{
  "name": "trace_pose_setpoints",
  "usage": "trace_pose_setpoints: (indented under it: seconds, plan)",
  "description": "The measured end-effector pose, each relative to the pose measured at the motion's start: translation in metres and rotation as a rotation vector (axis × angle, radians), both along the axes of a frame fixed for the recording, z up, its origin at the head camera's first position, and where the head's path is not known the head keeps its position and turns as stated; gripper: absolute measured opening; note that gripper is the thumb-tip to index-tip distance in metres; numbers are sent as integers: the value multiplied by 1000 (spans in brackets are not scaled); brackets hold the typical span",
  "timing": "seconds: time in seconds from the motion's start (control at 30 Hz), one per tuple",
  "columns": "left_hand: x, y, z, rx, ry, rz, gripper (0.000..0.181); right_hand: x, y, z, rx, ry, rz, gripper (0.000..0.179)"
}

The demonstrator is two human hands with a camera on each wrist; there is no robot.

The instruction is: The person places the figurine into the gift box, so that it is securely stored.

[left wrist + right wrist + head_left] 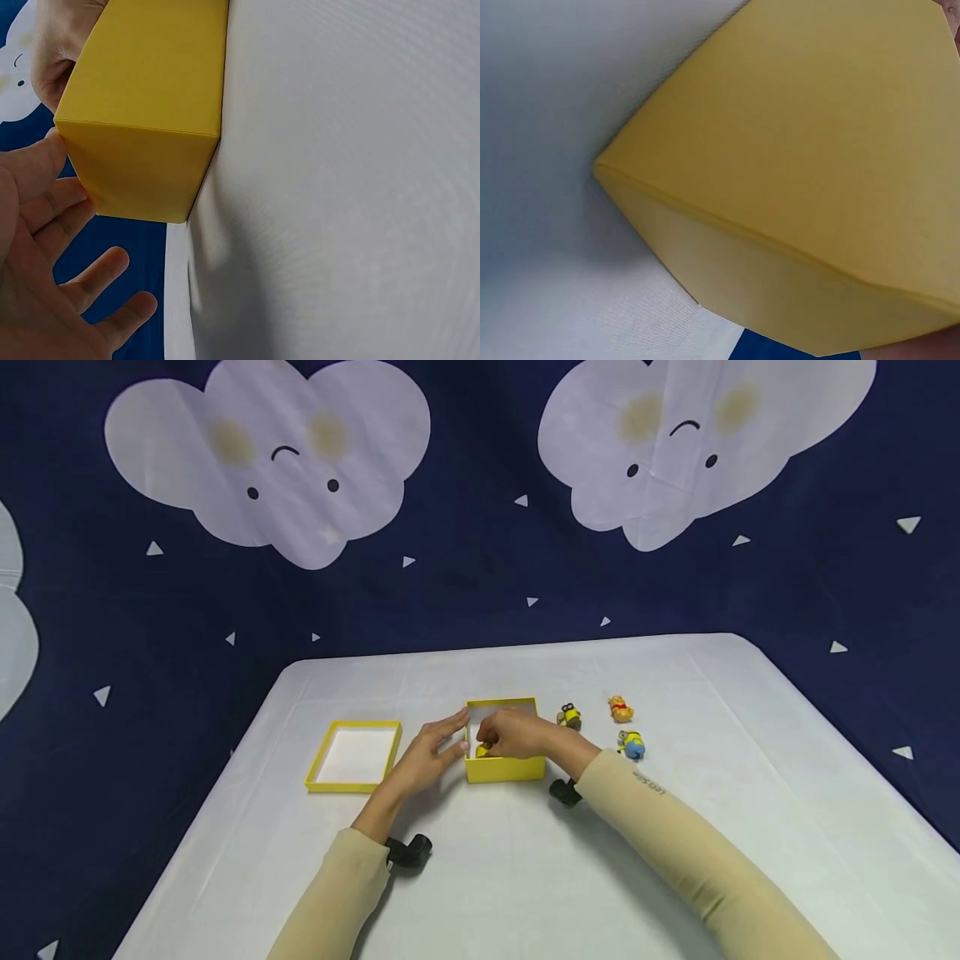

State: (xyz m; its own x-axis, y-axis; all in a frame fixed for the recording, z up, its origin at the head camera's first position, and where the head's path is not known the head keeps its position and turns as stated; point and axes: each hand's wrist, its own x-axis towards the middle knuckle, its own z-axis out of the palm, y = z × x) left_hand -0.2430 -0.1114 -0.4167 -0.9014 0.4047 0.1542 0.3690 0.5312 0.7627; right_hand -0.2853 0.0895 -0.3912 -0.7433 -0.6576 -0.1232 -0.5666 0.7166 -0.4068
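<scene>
An open yellow box (510,768) stands mid-table. My left hand (450,739) lies with straight fingers against the box's left wall; in the left wrist view the spread fingers (56,202) touch a corner of the box (142,112). My right hand (491,737) reaches down into the box from the right. Its curled fingers pinch a small yellow figure (483,750), mostly hidden by the hand. The right wrist view is filled by the box's outer wall (802,172).
The yellow lid (352,757) lies upturned left of the box. Three small toy figures stand right of it: a yellow and black one (570,716), an orange one (620,707) and a blue and yellow one (632,744). White tablecloth (525,877), dark cloud backdrop behind.
</scene>
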Motion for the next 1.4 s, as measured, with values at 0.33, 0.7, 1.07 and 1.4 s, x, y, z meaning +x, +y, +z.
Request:
trace_pose_setpoints:
  seconds: [0.33,0.7,1.07,1.4]
  plan:
    - [0,0,2,-13,-7,3,51,-1,0,1,11,-21,5,28]
    - [0,2,4,-21,-19,-11,51,0,2,2,30,-15,-3,29]
    - [-1,2,4,-23,11,-9,51,0,8,10,75,1,-8,32]
    - [1,1,3,-17,5,5,50,2,12,13,166,77,10,28]
